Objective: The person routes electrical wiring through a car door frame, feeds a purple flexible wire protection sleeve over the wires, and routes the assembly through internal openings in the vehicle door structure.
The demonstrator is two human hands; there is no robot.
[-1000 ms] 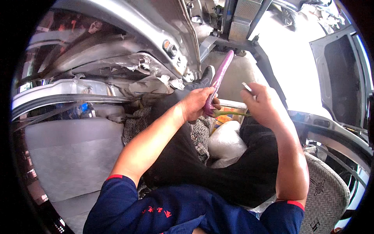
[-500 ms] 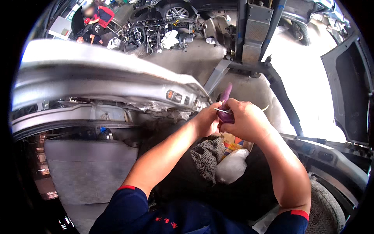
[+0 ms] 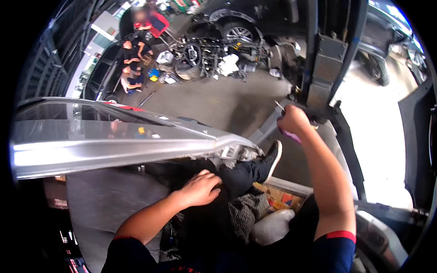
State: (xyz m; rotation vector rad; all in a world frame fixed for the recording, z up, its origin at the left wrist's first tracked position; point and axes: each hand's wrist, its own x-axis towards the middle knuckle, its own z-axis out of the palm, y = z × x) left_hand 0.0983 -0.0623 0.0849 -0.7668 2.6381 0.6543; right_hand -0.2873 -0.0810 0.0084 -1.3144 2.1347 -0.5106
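Note:
My right hand [image 3: 293, 122] is stretched out past the car door opening, closed around a purple item [image 3: 291, 135] whose kind I cannot make out. From the same fist a thin, pale, pointed piece [image 3: 279, 106] sticks out. My left hand [image 3: 200, 187] rests on my dark trousers, fingers loosely spread and holding nothing. One leg reaches toward the door sill, ending in a black shoe [image 3: 273, 160] with a white sole. Beside the leg lie a grey patterned cloth [image 3: 246, 214], a whitish bag-like bundle [image 3: 273, 226] and a colourful printed carton [image 3: 280, 199].
The silver car door [image 3: 114, 152] spans the left, with a grey seat [image 3: 109, 214] below it. Outside stands a lift post [image 3: 325, 68] with its arm. Stripped car parts [image 3: 205, 59] lie on the workshop floor. Several people [image 3: 134, 68] sit at the far left.
My hands have parted: the right moved up and outward with the purple item, the left let go and dropped to my trousers. My view shifted, and my shoe now shows at the sill.

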